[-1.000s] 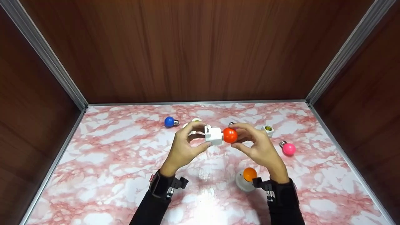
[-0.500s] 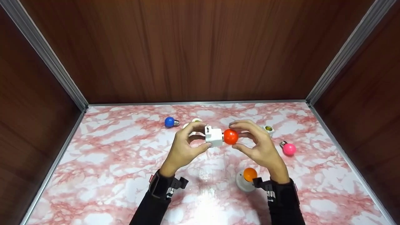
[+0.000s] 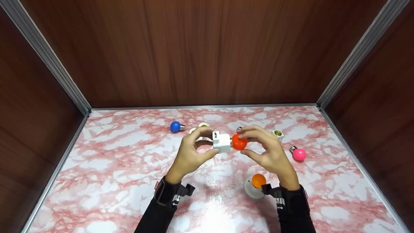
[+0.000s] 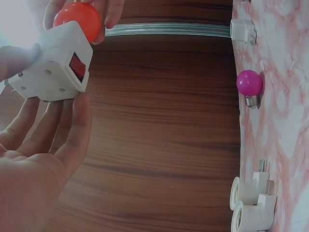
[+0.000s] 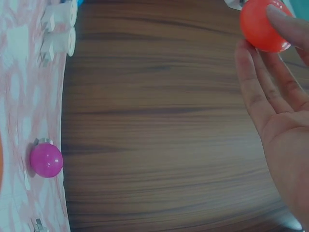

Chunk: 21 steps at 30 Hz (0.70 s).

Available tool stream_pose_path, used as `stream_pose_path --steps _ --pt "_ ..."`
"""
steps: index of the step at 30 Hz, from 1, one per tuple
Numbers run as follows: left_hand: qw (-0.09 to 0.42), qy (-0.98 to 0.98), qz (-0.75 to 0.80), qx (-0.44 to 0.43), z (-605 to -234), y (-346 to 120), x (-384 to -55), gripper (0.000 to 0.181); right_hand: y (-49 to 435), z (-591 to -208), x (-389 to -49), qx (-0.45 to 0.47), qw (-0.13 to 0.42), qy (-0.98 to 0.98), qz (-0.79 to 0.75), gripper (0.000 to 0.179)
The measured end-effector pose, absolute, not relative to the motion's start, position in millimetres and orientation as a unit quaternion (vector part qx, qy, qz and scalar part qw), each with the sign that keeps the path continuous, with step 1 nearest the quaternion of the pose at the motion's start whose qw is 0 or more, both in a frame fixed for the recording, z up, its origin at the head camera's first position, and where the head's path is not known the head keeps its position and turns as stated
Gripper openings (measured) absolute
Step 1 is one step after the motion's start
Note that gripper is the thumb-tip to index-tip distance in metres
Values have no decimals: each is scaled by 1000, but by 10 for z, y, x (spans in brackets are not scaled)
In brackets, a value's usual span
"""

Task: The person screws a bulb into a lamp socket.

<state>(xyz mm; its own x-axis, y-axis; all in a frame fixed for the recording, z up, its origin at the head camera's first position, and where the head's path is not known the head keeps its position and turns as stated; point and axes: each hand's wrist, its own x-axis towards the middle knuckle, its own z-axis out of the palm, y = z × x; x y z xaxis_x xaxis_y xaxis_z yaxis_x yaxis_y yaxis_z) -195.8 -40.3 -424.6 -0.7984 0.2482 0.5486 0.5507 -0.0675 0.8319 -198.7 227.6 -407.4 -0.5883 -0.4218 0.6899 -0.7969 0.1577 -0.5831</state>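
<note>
Above the table, my left hand (image 3: 190, 153) grips a white plug-in lamp socket (image 3: 222, 143) by its plug end, thumb below and fingers above. A red rocker switch (image 4: 77, 66) shows on the socket's side in the left wrist view. At the socket's right end sits a round red bulb (image 3: 239, 142), its metal base mostly hidden inside the socket. My right hand (image 3: 270, 150) pinches this bulb between thumb and fingers, one fingertip lying on its upper side. In the right wrist view, fingers (image 5: 256, 82) curve round the red bulb.
A blue bulb (image 3: 175, 126) lies back left, a pink bulb (image 3: 299, 154) at right. White sockets (image 4: 253, 212) stand behind my left hand; another socket (image 3: 278, 135) is beyond my right. An orange bulb (image 3: 259, 180) sits on a round white base (image 3: 252, 191). Wooden walls (image 3: 207, 55) enclose the table.
My right fingers loosen, shift off the red bulb's top and then close on it again. Socket and bulb drift slightly right and down in the head view.
</note>
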Motion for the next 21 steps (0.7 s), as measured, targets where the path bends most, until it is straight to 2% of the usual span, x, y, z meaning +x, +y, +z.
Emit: stream_pose_path --steps 8,21 --pt "120 -677 -662 -298 -4265 -403 -1965 50 2278 -4096 -1986 400 174 -744 506 54" --pt "123 -691 -648 -296 -4266 -410 -1962 51 2274 -4110 -1981 368 154 -766 504 45"
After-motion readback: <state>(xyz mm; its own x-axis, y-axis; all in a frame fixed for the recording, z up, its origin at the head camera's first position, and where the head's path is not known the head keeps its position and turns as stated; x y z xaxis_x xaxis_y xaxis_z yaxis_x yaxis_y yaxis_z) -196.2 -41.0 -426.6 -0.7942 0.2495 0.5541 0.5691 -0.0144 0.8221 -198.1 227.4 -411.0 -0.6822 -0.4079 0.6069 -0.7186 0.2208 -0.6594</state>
